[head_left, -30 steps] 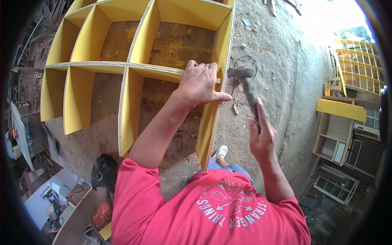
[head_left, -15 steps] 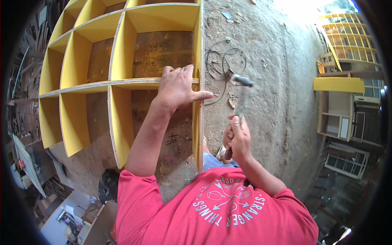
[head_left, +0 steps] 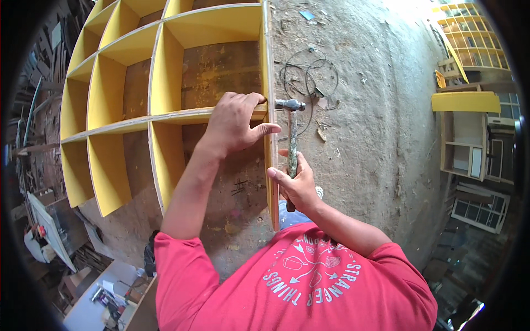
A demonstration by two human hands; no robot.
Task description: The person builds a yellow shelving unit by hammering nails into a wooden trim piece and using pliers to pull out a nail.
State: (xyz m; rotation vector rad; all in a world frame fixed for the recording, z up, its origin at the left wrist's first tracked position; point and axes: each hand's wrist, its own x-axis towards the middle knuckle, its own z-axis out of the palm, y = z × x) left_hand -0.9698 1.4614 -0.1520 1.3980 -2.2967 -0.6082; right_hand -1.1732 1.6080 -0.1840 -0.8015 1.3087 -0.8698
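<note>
The rough grey floor (head_left: 364,138) in here is dusty and strewn with small chips. Over beside the yellow shelf unit (head_left: 167,71), a thin dark cable (head_left: 318,91) lies in loose loops, a blue scrap (head_left: 306,15) farther off.

Bright daylight (head_left: 406,10) washes a rough grey floor (head_left: 361,127); at right, a wooden cabinet (head_left: 460,129) and paned window frame (head_left: 481,209)

- A thin dark cable (head_left: 310,69), loosely looped on the grey floor (head_left: 364,143) (wood chips lie about it).
- A small blue scrap (head_left: 306,15), beyond the cable.
- Far right: a yellow grid frame (head_left: 471,37), a pale open cabinet (head_left: 457,136) beside a yellow board (head_left: 465,102), a white-framed window (head_left: 481,211).
- Lower left: a white-topped table (head_left: 83,317), cluttered.
- Left edge: piled scrap timber (head_left: 41,74).
</note>
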